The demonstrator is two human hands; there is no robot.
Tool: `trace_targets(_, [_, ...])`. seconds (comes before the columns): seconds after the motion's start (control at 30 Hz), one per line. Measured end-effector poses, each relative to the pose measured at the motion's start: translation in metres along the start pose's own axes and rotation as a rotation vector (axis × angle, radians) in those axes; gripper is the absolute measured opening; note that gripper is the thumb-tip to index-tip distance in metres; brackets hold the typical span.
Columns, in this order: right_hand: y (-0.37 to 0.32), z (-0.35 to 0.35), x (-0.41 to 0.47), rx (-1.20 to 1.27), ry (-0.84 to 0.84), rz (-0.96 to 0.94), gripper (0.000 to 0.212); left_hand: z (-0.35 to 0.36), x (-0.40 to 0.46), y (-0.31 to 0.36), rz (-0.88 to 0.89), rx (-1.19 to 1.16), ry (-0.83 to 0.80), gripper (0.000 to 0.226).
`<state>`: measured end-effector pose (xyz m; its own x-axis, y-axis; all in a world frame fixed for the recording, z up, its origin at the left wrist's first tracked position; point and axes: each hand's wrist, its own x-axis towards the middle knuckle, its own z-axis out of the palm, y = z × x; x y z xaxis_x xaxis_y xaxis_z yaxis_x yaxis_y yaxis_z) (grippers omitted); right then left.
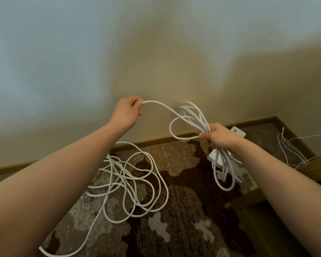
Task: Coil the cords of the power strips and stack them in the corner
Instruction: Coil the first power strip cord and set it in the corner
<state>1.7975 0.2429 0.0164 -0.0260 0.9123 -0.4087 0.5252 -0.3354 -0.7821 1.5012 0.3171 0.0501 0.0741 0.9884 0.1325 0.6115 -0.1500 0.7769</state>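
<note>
The right hand (216, 136) is closed in a fist around a bundle of white cord (194, 115). The loops of this bundle stand up above the fist and hang down below it. The left hand (127, 111) is held higher and more to the left, in front of the wall (156, 52). Its fingers are curled and pinch one strand of the same cord (156, 104) between thumb and fingertips. This strand runs in a low curve from the left hand to the bundle.

Behind the right hand, a white power strip (236, 131) lies on the patterned carpet (183, 210), close to the brown baseboard (156, 137). Two small dark slots are visible on it; I cannot read any writing or brand. A second white strip (216, 158) shows below the right wrist, partly covered by the hanging loops.

On the carpet under the left arm lies a loose tangle of white cord (133, 179). At the far right, some thin white wires (289, 149) lie near a wooden edge.
</note>
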Motion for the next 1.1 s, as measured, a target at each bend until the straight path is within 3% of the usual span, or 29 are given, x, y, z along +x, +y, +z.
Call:
trace_targets(0.17, [-0.001, -0.018, -0.001, 0.250, 0.229, 0.027, 0.017, 0.006, -0.025, -0.044, -0.072, 0.203, -0.329, 0.031])
trace_targets(0.3, [0.000, -0.023, -0.003, 0.345, 0.376, 0.062, 0.023, -0.001, -0.045, -0.066, -0.032, 0.268, -0.448, 0.031])
trace_targets(0.47, [0.003, -0.026, -0.003, 0.410, 0.466, 0.018, 0.022, -0.004, -0.047, -0.047, -0.052, 0.151, -0.342, 0.031])
trace_targets(0.57, [0.005, -0.021, -0.004, 0.299, 0.393, -0.010, 0.013, 0.001, -0.034, 0.009, 0.035, -0.014, -0.162, 0.026])
trace_targets(0.67, [0.006, -0.011, -0.004, 0.323, 0.325, -0.043, 0.012, 0.009, -0.013, 0.076, 0.151, -0.271, -0.118, 0.026])
trace_targets(0.73, [0.004, -0.010, -0.005, 0.444, 0.340, -0.077, 0.014, 0.021, -0.006, 0.100, 0.140, -0.346, -0.122, 0.028])
trace_targets(0.83, [-0.001, -0.012, -0.009, 0.623, 0.398, -0.131, 0.017, 0.047, -0.015, 0.089, -0.023, -0.223, -0.196, 0.031])
trace_targets(0.97, [-0.001, -0.011, -0.014, 0.620, 0.398, -0.167, 0.019, 0.071, -0.041, 0.033, -0.238, 0.098, -0.414, 0.032])
trace_targets(1.1, [0.001, -0.016, -0.013, 0.631, 0.454, -0.160, 0.016, 0.066, -0.045, -0.004, -0.299, 0.030, -0.298, 0.024])
